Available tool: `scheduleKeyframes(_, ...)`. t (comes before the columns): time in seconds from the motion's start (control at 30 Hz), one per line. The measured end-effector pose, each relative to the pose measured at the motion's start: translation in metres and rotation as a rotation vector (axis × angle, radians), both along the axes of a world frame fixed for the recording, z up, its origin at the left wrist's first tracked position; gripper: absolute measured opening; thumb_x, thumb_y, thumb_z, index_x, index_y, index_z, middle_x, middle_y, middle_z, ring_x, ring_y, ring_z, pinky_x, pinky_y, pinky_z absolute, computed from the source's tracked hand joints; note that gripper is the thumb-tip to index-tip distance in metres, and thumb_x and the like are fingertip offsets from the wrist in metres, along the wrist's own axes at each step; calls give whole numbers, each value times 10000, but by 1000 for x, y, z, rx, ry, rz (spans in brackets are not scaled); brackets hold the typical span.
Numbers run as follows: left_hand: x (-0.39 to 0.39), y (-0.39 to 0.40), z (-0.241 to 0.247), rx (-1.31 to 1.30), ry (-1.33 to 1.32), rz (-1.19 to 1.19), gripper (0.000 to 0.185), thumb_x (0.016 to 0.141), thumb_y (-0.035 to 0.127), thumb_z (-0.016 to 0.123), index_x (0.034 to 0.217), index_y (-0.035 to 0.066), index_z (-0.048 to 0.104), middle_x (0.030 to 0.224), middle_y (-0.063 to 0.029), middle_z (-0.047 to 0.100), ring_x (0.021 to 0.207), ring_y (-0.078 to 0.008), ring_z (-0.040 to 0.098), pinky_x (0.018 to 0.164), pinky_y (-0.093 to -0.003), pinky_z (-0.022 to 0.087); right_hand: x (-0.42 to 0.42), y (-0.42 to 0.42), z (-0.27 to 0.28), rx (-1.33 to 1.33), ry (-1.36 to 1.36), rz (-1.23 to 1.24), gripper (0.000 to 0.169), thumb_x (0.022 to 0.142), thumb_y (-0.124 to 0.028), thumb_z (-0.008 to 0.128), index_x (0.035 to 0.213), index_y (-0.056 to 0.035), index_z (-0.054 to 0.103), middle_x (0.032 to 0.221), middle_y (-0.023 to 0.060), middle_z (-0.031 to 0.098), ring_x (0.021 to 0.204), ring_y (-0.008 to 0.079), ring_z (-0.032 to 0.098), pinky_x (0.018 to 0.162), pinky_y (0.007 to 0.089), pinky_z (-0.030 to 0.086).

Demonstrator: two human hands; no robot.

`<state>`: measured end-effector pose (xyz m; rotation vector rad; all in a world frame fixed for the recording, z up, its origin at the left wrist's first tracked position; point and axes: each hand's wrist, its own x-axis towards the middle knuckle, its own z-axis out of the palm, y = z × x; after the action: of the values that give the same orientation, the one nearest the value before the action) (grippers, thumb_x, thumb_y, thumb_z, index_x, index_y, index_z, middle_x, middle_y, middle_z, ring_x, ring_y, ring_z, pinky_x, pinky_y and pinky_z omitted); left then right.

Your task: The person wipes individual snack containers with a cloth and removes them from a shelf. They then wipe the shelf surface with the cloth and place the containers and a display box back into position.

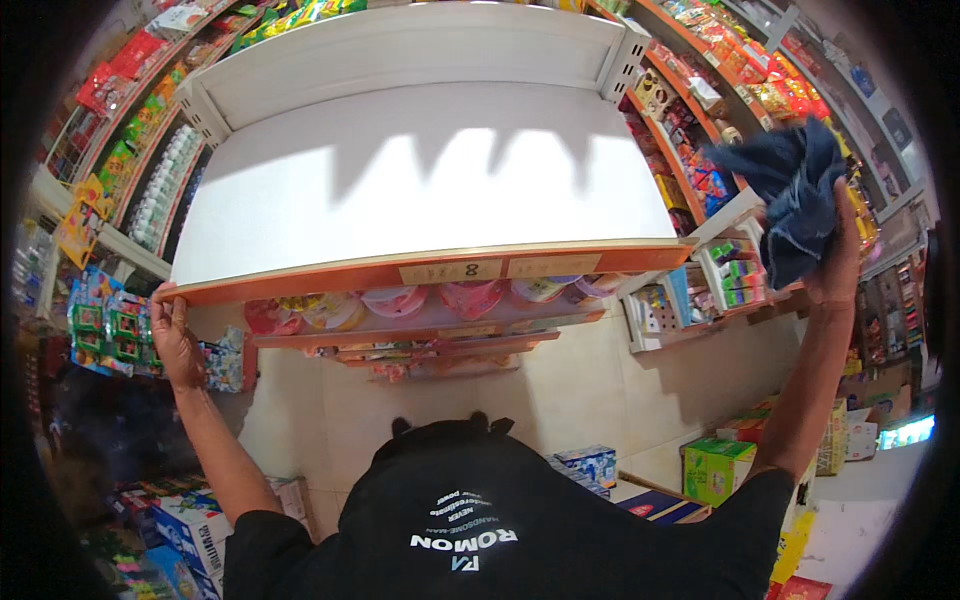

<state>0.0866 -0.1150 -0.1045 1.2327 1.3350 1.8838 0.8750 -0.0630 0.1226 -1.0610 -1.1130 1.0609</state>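
A white metal shelf (pixel 420 217) of a store rack spans the view before me, with an orange price strip (pixel 360 274) along its front edge. My left hand (pixel 178 334) grips the front left corner of this shelf, fingertips over the strip. Off to the right, my right hand (pixel 836 255) holds up a crumpled dark blue cloth (pixel 799 199), clear of the shelf. The cloth is slightly blurred and hides part of the fingers. A jagged shadow falls across the shelf's white surface.
Round tubs with pink and yellow lids (pixel 394 300) stand on the tier below. Packed side shelves flank the rack, with white bottles (pixel 161 191) at left and snack bags (pixel 787 82) at right. Cartons, including a green box (pixel 716 469), sit on the tiled floor (pixel 577 375) behind me.
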Motion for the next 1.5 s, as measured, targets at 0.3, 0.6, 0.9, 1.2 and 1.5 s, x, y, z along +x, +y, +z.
scheduleKeyframes(0.3,-7,6,-2,-4,95,69,338,1018,90,676,1344,51,596,1252,-40,662,1153,-141,608,1004,-310,481,-211,35,-64,627,-1247,739,796,761,-150,882,1441,-88,474,1259,172,623,1188,365,600,1016,439,506)
scheduleKeyframes(0.6,52,2,14,29,140,274,387,1007,26,658,1390,11,606,1252,-45,681,1135,-131,621,1018,-300,483,-301,46,-70,561,-1396,701,499,721,-50,790,1184,-27,607,1086,179,677,1068,375,660,926,445,529)
scheduleKeyframes(0.9,46,-17,25,6,74,173,703,804,-153,343,1482,-64,503,1504,-163,543,1412,-239,502,1196,-356,361,-531,32,-59,592,-1394,824,250,751,-60,689,959,51,606,864,264,690,849,442,691,782,494,558)
scheduleKeyframes(1.2,17,-24,12,37,-14,-14,654,851,-54,474,1504,-49,439,1436,-140,572,1340,-200,535,1153,-330,380,-645,32,-79,641,-1215,725,244,802,-110,620,981,54,652,853,296,707,845,463,708,782,488,573)
scheduleKeyframes(1.5,13,-5,14,-3,84,-14,453,923,55,682,1365,8,596,1411,-133,592,1315,-224,557,1112,-357,429,-517,91,-42,504,-317,527,363,1057,-309,548,1303,-55,628,1257,128,685,1147,277,683,1014,430,562)
